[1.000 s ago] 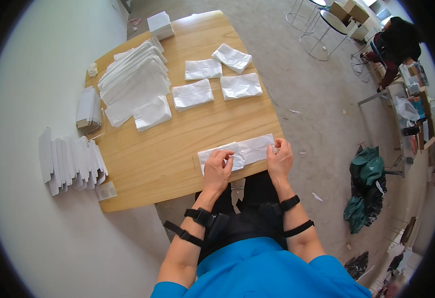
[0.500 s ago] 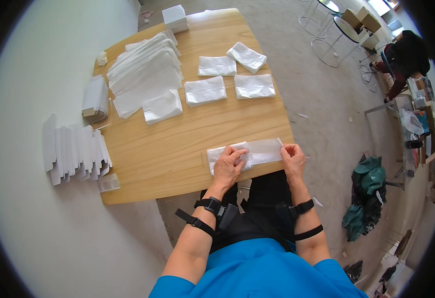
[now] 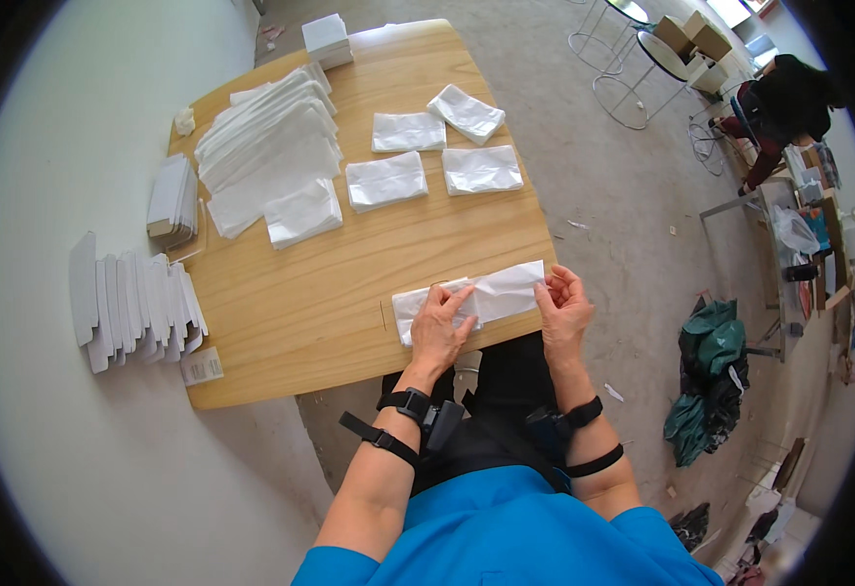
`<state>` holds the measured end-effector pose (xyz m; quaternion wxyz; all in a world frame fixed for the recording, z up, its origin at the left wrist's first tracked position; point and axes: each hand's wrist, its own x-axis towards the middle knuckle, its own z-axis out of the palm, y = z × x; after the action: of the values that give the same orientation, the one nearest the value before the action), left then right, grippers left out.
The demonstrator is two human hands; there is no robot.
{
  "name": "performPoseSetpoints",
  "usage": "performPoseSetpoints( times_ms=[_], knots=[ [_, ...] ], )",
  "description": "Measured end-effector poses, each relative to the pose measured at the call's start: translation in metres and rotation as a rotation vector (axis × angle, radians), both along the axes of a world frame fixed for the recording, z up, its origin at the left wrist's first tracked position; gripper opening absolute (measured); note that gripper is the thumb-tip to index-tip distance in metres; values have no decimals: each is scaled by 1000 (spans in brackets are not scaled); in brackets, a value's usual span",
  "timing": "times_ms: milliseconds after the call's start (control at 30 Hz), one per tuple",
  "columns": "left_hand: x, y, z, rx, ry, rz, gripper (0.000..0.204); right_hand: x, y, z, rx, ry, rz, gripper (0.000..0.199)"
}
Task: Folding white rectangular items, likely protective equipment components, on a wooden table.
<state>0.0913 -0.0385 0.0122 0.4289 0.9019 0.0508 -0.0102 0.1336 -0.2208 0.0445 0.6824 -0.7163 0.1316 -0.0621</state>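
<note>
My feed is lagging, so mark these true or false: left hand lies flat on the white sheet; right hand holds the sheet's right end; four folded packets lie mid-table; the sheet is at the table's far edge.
1. Left hand lies flat on the white sheet: true.
2. Right hand holds the sheet's right end: true.
3. Four folded packets lie mid-table: true.
4. The sheet is at the far edge of the table: false, it lies at the near edge.

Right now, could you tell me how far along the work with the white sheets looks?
Already folded, it seems: four small white packets lie mid-table. In hand: a long white sheet at the table's near edge, left hand pressing flat, right hand at its end. Left: a big fanned stack of unfolded sheets, so most remains.
</note>
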Motion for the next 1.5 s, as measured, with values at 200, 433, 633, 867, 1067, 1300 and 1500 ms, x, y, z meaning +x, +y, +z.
performPoseSetpoints(
  times_ms=[200,433,633,867,1067,1300,1500],
  knots=[
    [4,2,1,-102,116,5,46,-12,34,28,-230,-120,102,35],
    [0,20,-21,-294,-24,91,41,-32,76,40,-470,-273,265,37],
    [-17,47,12,-1054,143,360,57,-43,103,14,-569,-389,336,34],
    [-19,54,18,-1051,282,499,65,-56,122,-1,-530,-340,445,36],
    [-18,50,-6,-872,203,543,62,-56,114,-3,-390,-378,480,36],
    [-17,49,-9,-711,76,562,46,-48,51,5,-474,-33,159,26],
    [-19,48,1,-693,64,483,19,-45,54,6,-614,-251,383,17]
  ],
)
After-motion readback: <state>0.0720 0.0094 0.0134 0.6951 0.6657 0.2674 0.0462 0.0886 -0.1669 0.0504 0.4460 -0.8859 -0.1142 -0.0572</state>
